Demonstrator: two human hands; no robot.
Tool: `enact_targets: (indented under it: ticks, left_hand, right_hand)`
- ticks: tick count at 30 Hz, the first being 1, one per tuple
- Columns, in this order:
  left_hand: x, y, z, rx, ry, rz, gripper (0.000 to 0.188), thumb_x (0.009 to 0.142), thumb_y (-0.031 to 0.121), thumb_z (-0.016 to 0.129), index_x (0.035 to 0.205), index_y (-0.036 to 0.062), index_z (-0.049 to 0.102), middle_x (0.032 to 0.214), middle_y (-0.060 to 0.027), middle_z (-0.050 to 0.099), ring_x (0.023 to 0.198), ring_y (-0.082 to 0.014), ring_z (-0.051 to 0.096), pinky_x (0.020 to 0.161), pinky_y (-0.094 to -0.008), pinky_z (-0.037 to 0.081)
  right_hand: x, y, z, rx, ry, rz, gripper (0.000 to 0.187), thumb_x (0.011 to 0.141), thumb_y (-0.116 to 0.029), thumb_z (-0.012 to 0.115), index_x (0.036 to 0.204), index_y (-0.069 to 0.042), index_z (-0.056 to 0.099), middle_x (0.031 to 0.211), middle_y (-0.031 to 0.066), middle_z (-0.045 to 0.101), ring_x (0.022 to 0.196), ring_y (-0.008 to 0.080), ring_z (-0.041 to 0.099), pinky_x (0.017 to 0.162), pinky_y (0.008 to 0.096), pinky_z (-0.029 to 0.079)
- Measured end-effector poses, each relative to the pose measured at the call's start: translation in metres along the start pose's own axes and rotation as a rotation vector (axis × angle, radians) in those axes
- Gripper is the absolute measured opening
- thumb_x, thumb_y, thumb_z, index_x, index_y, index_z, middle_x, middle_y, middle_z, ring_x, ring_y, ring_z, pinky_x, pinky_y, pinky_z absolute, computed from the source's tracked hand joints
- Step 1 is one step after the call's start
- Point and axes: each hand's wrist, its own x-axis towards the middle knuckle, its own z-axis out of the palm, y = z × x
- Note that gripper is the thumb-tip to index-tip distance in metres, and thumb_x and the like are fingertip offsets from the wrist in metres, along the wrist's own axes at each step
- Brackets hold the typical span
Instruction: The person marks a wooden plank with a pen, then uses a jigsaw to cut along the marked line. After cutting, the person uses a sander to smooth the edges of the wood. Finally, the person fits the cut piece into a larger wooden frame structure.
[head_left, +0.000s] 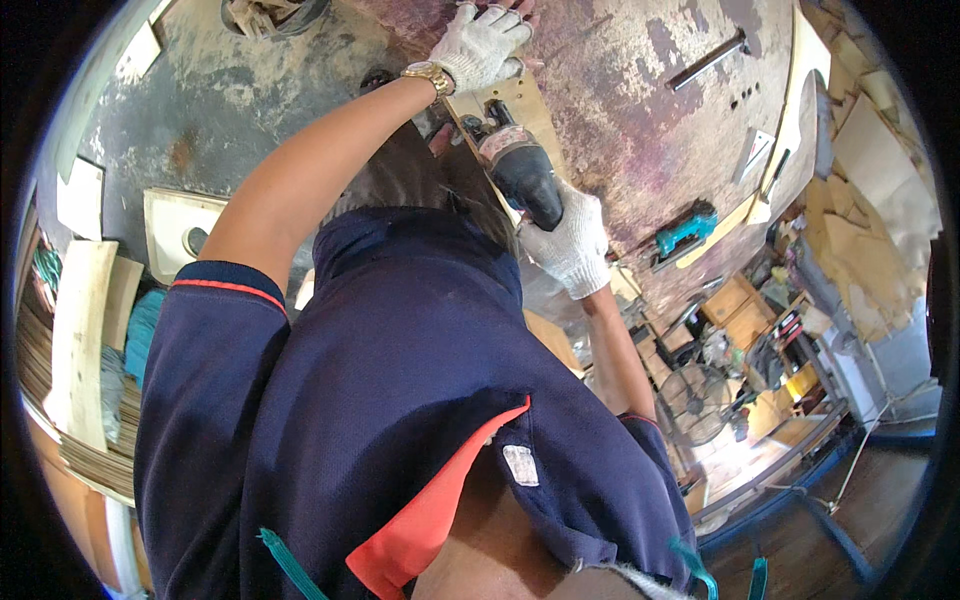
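My left hand (485,45), in a white knit glove with a gold watch (432,75) at the wrist, presses flat on a pale plywood piece (525,100) lying on the stained workbench (640,120). Just below it, my right hand (572,245), also gloved, grips the handle of a dark power drill (520,170). The drill's nose points at the plywood close to my left hand. My navy shirt with orange trim fills the lower middle of the view and hides the bench's near edge.
A teal power tool (685,230) lies at the bench's right edge, with a dark metal bar (708,60) farther up. Wooden boards (80,340) are stacked at left. Cardboard scraps (860,230), a floor fan (690,400) and cluttered shelves stand at right.
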Motion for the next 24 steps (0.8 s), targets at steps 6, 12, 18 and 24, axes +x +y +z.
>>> enact_targets:
  ticks: [6, 12, 18, 24]
  left_hand:
    - [-0.013, 0.005, -0.001, 0.024, 0.012, -0.090, 0.082, 0.087, 0.048, 0.066, 0.153, 0.0063, 0.043, 0.165, -0.0193, 0.033, 0.153, -0.0355, 0.029, 0.119, -0.0673, 0.022]
    - [-0.036, 0.010, 0.028, 0.168, 0.170, -0.261, 0.078, 0.095, 0.059, 0.055, 0.155, 0.0119, 0.043, 0.164, -0.0147, 0.036, 0.152, -0.0319, 0.032, 0.119, -0.0640, 0.023]
    - [-0.040, 0.020, -0.018, -0.241, -0.033, -0.411, 0.057, 0.090, 0.054, 0.061, 0.129, 0.0129, 0.066, 0.140, -0.0129, 0.061, 0.133, -0.0326, 0.055, 0.114, -0.0615, 0.034]
    - [-0.012, 0.023, 0.066, 0.114, 0.373, -0.542, 0.091, 0.085, 0.077, 0.053, 0.150, 0.0137, 0.049, 0.165, -0.0170, 0.035, 0.154, -0.0363, 0.031, 0.119, -0.0750, 0.010]
  right_hand:
    - [0.000, -0.008, -0.012, -0.024, -0.010, -0.031, 0.044, 0.068, -0.023, 0.076, 0.106, 0.000, 0.071, 0.085, 0.0262, 0.072, 0.084, 0.0424, 0.073, 0.078, 0.0451, 0.057]
    - [0.009, 0.002, -0.020, -0.157, -0.056, -0.165, 0.043, 0.071, -0.022, 0.076, 0.108, 0.000, 0.071, 0.084, 0.0261, 0.072, 0.085, 0.0426, 0.073, 0.077, 0.0455, 0.057]
    - [0.014, 0.023, -0.036, -0.014, -0.119, -0.381, 0.033, 0.077, -0.006, 0.072, 0.108, 0.005, 0.071, 0.089, 0.0154, 0.076, 0.078, 0.0190, 0.070, 0.075, 0.0371, 0.056]
    - [0.033, 0.051, -0.044, -0.119, 0.006, -0.447, 0.031, 0.081, -0.003, 0.070, 0.111, 0.007, 0.069, 0.098, 0.0125, 0.073, 0.088, 0.0178, 0.067, 0.078, 0.0321, 0.054]
